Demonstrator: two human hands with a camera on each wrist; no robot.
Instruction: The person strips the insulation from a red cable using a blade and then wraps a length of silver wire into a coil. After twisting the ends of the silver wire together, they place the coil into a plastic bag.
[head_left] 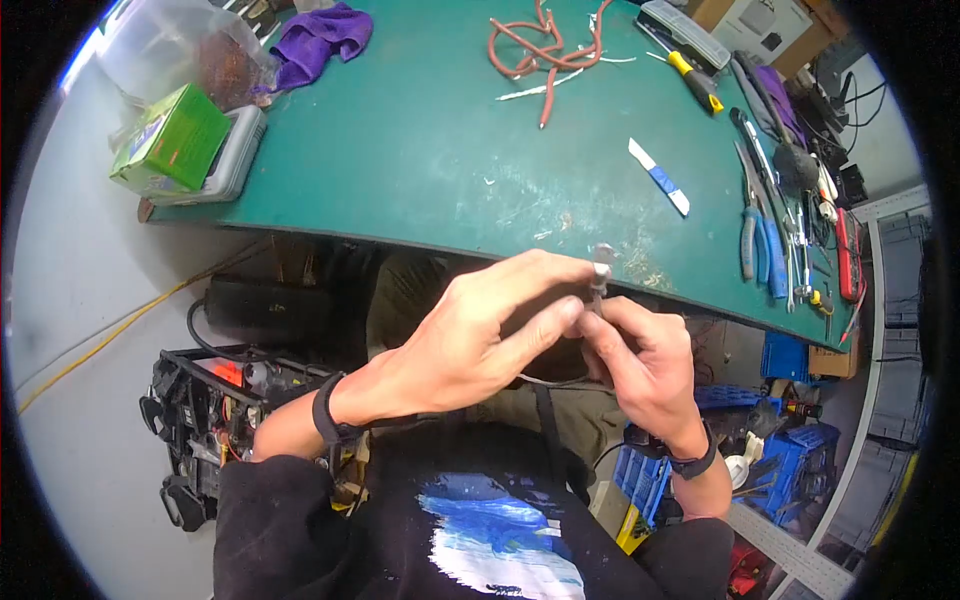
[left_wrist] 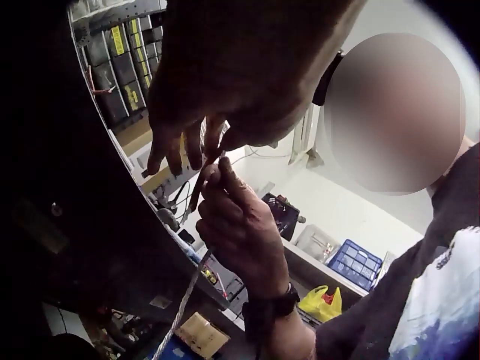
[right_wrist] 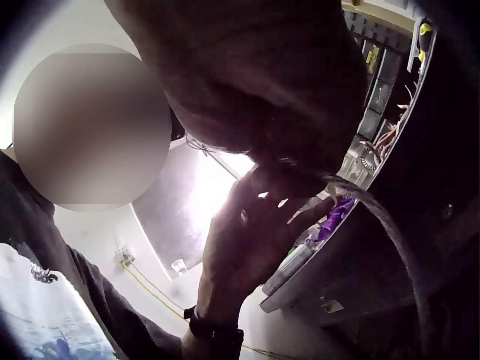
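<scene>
bench: broad, flat, dark-green workbench top (head_left: 390, 170), scuffed pale near its front edge
wall: plain, pale grey-white wall (head_left: 70, 230) to the head view's left
cable: long, thin yellow cable (head_left: 130, 318) running slantwise against that wall
rack: pale perforated-metal rack (head_left: 780, 543) with grey boxy containers (head_left: 900, 270), far right
light: bright white glare (right_wrist: 229, 176) in the right wrist view

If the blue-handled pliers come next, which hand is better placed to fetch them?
Probably the right hand: the pliers lie on its side, and the left hand would have to reach across. However, the right grips the cable, so it should free itself first.
</scene>
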